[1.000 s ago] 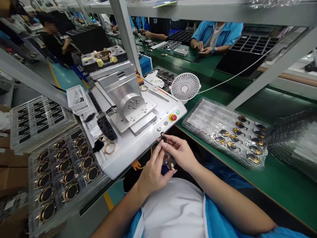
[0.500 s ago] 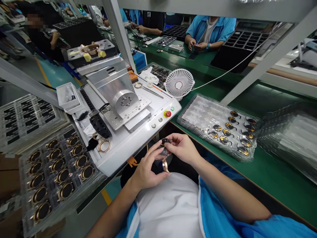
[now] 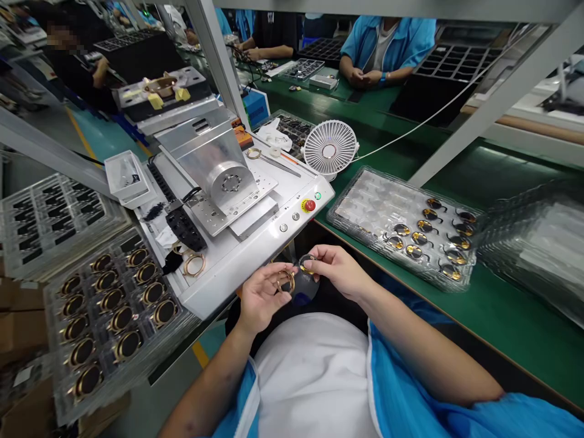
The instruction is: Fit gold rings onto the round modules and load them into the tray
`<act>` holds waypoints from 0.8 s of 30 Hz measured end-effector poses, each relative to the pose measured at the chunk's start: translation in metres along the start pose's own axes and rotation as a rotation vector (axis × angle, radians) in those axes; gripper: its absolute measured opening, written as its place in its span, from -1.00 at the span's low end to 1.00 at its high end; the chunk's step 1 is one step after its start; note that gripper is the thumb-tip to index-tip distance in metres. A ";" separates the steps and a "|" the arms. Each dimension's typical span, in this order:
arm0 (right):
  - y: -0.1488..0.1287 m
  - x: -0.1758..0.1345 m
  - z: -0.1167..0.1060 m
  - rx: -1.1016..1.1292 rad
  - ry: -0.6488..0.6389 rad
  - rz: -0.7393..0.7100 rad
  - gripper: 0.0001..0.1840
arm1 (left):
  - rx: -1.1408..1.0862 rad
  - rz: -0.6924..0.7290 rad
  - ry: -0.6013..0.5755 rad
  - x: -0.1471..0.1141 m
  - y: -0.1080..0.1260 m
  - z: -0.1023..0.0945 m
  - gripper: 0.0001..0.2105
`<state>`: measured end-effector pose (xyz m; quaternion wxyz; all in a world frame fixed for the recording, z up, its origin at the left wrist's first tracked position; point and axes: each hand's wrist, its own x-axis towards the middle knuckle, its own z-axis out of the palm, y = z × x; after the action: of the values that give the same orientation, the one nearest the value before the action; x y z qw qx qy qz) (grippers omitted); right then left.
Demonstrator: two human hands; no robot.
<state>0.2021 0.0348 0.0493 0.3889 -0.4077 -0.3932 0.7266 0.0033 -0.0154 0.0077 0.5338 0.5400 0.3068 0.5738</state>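
My left hand point(image 3: 261, 297) has drawn away from the disc point(image 3: 305, 264), and the ring point(image 3: 292, 281) it holds, edge-on half a second ago, now shows its opening. I read that as two separate parts, one to each hand, not joined. The left grip is narrow, thumb and fingers pinching the ring's rim; my right hand point(image 3: 340, 271) pinches the disc, just beside the ring, with gold showing on it. Off to the right of that grip lies the disc tray point(image 3: 365, 207); well left of the left grip is the ring tray point(image 3: 150, 347), and nearer, a loose ring point(image 3: 194, 275) on the machine point(image 3: 219, 292).

Some of this I can't make out. My right thumb covers part of the disc — whether it has a tail I can't tell — and my left fingers hide some of the ring. Below the disc, a grey-blue thing point(image 3: 301, 293) is too dim to name. Far right of both grips, the stack point(image 3: 538, 243) is smeared and cut off.
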 end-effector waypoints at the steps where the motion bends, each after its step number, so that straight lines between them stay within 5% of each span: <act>1: -0.001 -0.002 0.001 0.014 -0.035 0.041 -0.53 | -0.086 -0.020 0.043 0.001 -0.001 0.001 -0.57; 6: 0.001 -0.012 0.019 0.118 -0.098 0.179 -0.50 | -0.206 -0.084 0.105 0.001 -0.010 0.004 -0.55; 14: 0.002 -0.019 0.038 0.004 0.020 0.004 -0.63 | -0.137 -0.009 0.117 -0.002 -0.011 0.004 -0.47; 24: -0.003 -0.018 0.043 -0.036 -0.001 0.007 -0.66 | -0.010 -0.045 0.211 -0.007 -0.016 0.002 -0.43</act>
<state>0.1709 0.0088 0.0723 0.3789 -0.4158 -0.4048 0.7209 0.0085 -0.0182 -0.0089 0.5139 0.4669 0.3705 0.6169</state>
